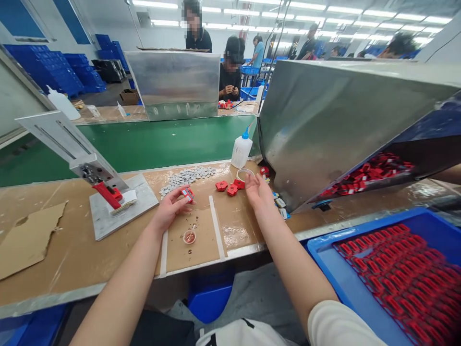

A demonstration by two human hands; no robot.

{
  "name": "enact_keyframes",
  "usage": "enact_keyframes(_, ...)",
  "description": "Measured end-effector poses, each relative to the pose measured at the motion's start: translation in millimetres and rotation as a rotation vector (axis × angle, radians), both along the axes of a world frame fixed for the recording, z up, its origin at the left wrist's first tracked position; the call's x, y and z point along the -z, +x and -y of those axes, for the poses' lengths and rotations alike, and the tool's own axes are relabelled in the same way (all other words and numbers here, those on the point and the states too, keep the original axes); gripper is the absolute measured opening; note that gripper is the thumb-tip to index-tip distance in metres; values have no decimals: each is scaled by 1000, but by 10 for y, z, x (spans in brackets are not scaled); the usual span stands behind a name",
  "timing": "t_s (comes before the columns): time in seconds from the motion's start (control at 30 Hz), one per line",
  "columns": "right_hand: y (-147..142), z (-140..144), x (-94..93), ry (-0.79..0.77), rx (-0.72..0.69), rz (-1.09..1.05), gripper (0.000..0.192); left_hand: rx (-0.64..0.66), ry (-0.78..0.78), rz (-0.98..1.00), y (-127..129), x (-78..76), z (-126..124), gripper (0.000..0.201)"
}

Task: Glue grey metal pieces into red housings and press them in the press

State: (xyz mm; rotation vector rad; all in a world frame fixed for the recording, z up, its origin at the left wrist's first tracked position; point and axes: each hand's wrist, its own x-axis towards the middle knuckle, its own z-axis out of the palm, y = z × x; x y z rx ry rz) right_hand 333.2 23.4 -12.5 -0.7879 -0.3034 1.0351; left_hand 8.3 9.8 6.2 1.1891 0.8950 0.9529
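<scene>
left hand (169, 209) holds a small red part (188, 193) pinched at the fingertips, raised just above the counter (72, 240). the fingers are curled closed around it, the part poking out toward the right. its long axis cannot be told at this size.

right hand (256, 190) is open and holds nothing: palm turned up and leftward, fingers spread loosely. it hovers just right of three loose red parts (230, 186) lying on the counter, a little farther off than the held part. these lie between the two hands, nearer the right hand; no contact shows.

a pile of small grey pieces (187, 176) lies spread at the far side, beyond the left hand and nearer to it than to the right. near side of the left hand, a small round cup (189, 236) with brownish contents and a thin stick sits on the taped-off patch of counter. drops of the same stuff dot the surface around it.

left of the left hand: a hand press (104, 185) on a grey base plate, red handle pointing near and right. far of the right hand: a squeeze bottle (241, 149) with blue tip, upright, and a roll of tape (244, 171) beside it.

right of the right hand, a metal chute (324, 120) slopes down toward the counter, with more red parts heaped under it. near right, a blue tray (324, 250) holds rows of red parts. other people work across the green belt (162, 139).
</scene>
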Motion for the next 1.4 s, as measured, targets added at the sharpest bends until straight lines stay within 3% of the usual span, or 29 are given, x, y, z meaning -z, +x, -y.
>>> enact_keyframes(0.1,-157,-16,-17,-43,-127,9,7,-2,5,10,-8,15,4,76)
enact_keyframes(0.17,-277,-94,-73,-43,-239,231,17,-5,13,21,-18,34,3,76)
enact_keyframes(0.33,-418,-600,-299,-200,-342,1466,26,-11,28,36,-42,90,-21,74)
enact_keyframes(0.43,-481,-928,-366,-304,-422,1805,22,-13,41,44,-53,112,-33,73)
enact_keyframes(0.67,-666,-1176,-342,-455,-569,2170,22,-12,43,91,-57,129,-32,74)
enact_keyframes(0.93,-759,-1195,-445,-386,-734,2487,34,-8,35,91,-52,143,-44,73)
enact_keyframes(1.17,-803,-1144,-521,-308,-788,2519,37,-15,37,79,-47,116,-36,72)
enact_keyframes(1.4,-736,-967,-608,-278,-666,2344,16,-22,36,69,-54,106,-10,73)
